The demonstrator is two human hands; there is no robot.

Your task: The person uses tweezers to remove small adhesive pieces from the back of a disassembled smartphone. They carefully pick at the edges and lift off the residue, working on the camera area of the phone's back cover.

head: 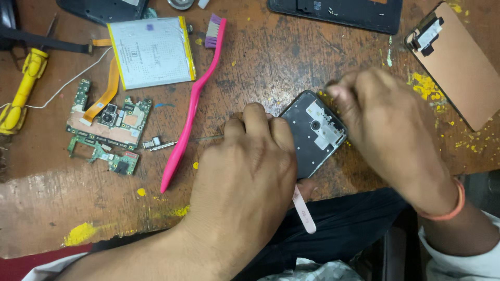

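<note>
An opened dark phone frame [315, 132] lies tilted on the worn wooden table [271, 57] near its front edge. My left hand [245, 177] rests on the frame's left part and presses it down, fingers curled over it. A pale thin strip-like tool [304, 208] sticks out below this hand; how it is held is hidden. My right hand [388, 130] is blurred, its fingertips pinched at the frame's top right corner; whether it holds anything small is unclear.
A pink toothbrush [190, 104] lies left of my left hand. Further left are a green circuit board [107, 130] with an orange flex cable, a flat silver battery [151, 52] and a yellow tool [21, 91]. A brown clipboard [461, 62] sits at right, a dark panel [338, 13] at the back.
</note>
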